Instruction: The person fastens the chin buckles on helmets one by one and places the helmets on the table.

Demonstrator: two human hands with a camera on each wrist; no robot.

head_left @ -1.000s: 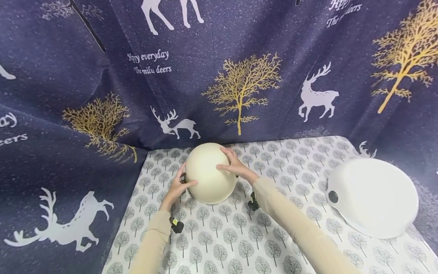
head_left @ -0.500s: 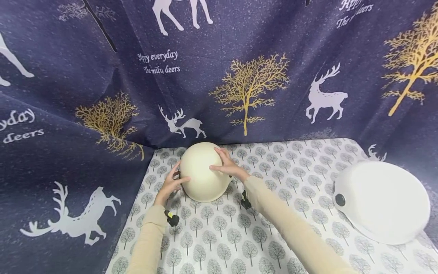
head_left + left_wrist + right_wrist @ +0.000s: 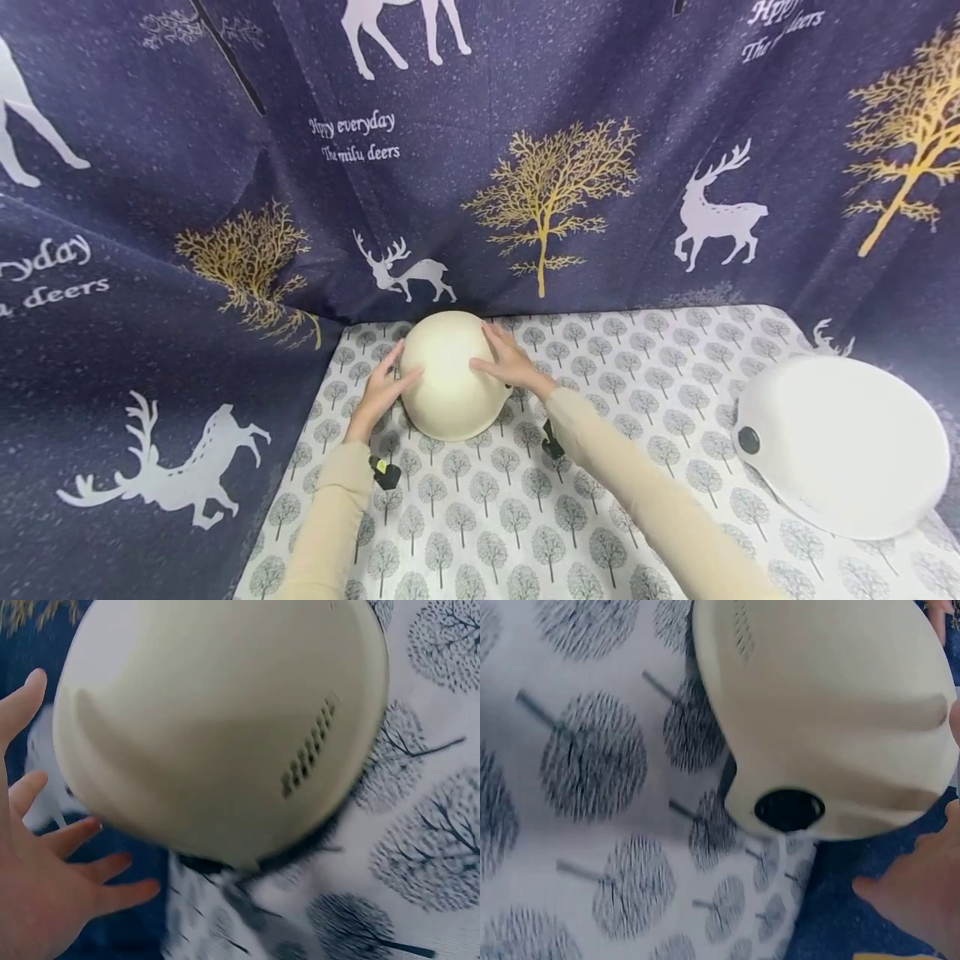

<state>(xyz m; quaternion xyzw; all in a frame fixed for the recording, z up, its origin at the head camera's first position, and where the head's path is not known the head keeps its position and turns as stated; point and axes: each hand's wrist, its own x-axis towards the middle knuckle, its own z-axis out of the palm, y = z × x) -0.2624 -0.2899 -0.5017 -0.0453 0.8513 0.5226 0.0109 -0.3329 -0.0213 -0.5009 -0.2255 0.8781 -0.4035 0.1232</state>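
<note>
A cream helmet (image 3: 450,379) sits on the cloth-covered table near its back left, dome up. Small vent slots show on its shell in the left wrist view, and a dark oval disc (image 3: 789,810) on its side in the right wrist view. My left hand (image 3: 381,390) is at the helmet's left side, fingers spread and fairly straight, thumb toward the front. On the opposite side my right hand (image 3: 516,367) rests with fingers extended over the shell and thumb apart. The helmet's underside is hidden.
A larger-looking white helmet (image 3: 840,446) with a dark side disc stands at the right of the table. The tree-patterned tablecloth (image 3: 517,517) runs back to a dark blue deer-print curtain (image 3: 465,208), which also hangs along the left side.
Over the first half second the cream helmet shifted left on the table with both hands at its sides; since then it has stayed nearly still. The head view has swung slightly left.
</note>
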